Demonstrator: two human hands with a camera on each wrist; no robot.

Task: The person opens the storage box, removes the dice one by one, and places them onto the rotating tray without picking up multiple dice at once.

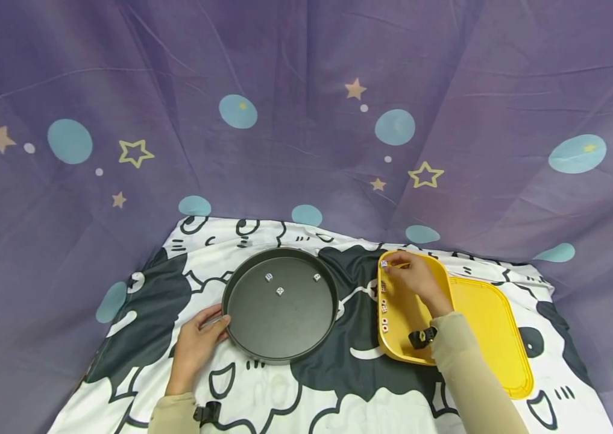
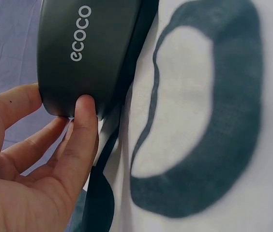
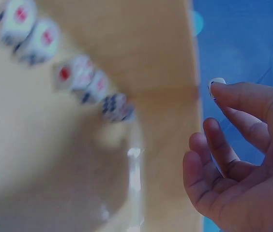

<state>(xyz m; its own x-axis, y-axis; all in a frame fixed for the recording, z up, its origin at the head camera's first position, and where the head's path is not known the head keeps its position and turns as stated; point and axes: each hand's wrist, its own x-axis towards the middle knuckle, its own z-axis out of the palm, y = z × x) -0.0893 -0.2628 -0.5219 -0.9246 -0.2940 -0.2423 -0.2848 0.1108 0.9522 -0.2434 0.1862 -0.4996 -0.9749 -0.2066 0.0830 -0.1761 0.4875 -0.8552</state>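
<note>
Right hand (image 1: 416,278) at left rim of yellow container (image 1: 405,349): grip pinching one white die (image 1: 384,264) between thumb and forefinger, other fingers loosely bent, touching nothing that shows in the right wrist view. Row of dice (image 1: 384,307) lies inside container along its left wall; right wrist view shows at least five, blurred, some red-pipped faces, some dark. Left hand (image 1: 198,342) at lower-left side of round black pan (image 1: 280,325): grip spread, thumb and fingers set apart against outer wall, near the "ecoco" lettering seen in left wrist view. Three white dice (image 1: 279,291) sit well apart on pan floor, upper half. Yellow tray (image 1: 493,337) right of container, its left edge hidden by it. All on black-and-white cartoon cloth (image 1: 360,415); purple starry curtain (image 1: 295,150) behind.
</note>
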